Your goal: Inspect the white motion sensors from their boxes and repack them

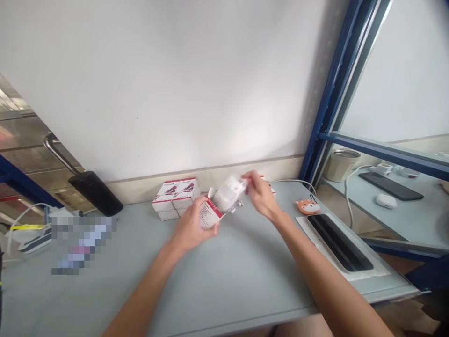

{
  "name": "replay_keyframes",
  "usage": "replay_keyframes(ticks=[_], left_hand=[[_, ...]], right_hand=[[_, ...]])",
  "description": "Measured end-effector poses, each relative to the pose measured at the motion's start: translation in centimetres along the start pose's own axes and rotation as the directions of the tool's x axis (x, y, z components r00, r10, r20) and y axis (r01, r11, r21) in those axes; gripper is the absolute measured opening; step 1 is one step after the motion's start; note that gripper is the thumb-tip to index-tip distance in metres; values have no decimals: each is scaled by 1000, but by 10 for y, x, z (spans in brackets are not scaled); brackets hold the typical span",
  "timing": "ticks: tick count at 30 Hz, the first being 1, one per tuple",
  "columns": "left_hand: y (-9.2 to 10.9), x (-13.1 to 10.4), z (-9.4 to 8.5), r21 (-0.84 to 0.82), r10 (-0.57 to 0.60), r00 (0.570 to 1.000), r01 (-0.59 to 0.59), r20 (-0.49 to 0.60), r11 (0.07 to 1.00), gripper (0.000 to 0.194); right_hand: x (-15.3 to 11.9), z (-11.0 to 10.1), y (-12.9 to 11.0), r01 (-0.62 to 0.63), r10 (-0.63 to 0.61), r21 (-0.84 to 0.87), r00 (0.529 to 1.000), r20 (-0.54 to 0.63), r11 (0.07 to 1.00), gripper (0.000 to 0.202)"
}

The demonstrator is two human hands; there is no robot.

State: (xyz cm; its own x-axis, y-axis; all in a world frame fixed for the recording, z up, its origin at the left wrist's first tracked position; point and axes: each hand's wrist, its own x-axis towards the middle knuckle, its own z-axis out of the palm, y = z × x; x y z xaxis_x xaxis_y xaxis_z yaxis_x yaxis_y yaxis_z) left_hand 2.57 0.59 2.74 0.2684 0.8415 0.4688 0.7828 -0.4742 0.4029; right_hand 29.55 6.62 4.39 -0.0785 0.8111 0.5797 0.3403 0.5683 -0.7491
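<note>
Packet (pixel 229 192), white, stood partly out of the box (pixel 211 216); I logged left hand (pixel 191 227) wrapped round box, right hand (pixel 258 194) pinching packet's end, room between box and desk's (pixel 228 281) front edge.

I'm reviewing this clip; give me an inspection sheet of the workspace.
Surface: grey tabletop, pixelated patch at left.
Job's things: open box, red and white; white item at its open end; banded box stack; another box, partly hidden.
Clutter: phone on white sheet; orange case; black cylinder.
Hands: left hand grips the open box; right hand pinches the white item.
Cables: white cable at back right; another at far left.
Surroundings: white panel behind; blue frame right.
</note>
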Motion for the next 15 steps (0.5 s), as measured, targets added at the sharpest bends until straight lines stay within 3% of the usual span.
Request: replay_keyframes(ticks=[2, 5, 8, 11, 15], left_hand=[[-1, 8, -7, 73, 61, 998, -60, -7, 996, 67], [2, 39, -13, 138, 178, 984, -174, -14, 975, 61], [8, 81, -6, 140, 118, 990, -128, 78, 982, 61], [8, 115, 15, 93, 83, 974, -104, 212, 990, 63], [-5, 130, 46, 21, 99, 952, -110, 288, 994, 65]], right_hand=[[7, -8, 11, -116, 180, 281, 960, -213, 953, 20], [17, -19, 30, -170, 397, 498, 828, -396, 850, 30], [21, -22, 45, -191, 479, 541, 746, -462, 819, 32], [21, -21, 53, -200, 517, 553, 690, -507, 809, 29], [18, -19, 51, -204, 514, 530, 664, -543, 823, 27]])
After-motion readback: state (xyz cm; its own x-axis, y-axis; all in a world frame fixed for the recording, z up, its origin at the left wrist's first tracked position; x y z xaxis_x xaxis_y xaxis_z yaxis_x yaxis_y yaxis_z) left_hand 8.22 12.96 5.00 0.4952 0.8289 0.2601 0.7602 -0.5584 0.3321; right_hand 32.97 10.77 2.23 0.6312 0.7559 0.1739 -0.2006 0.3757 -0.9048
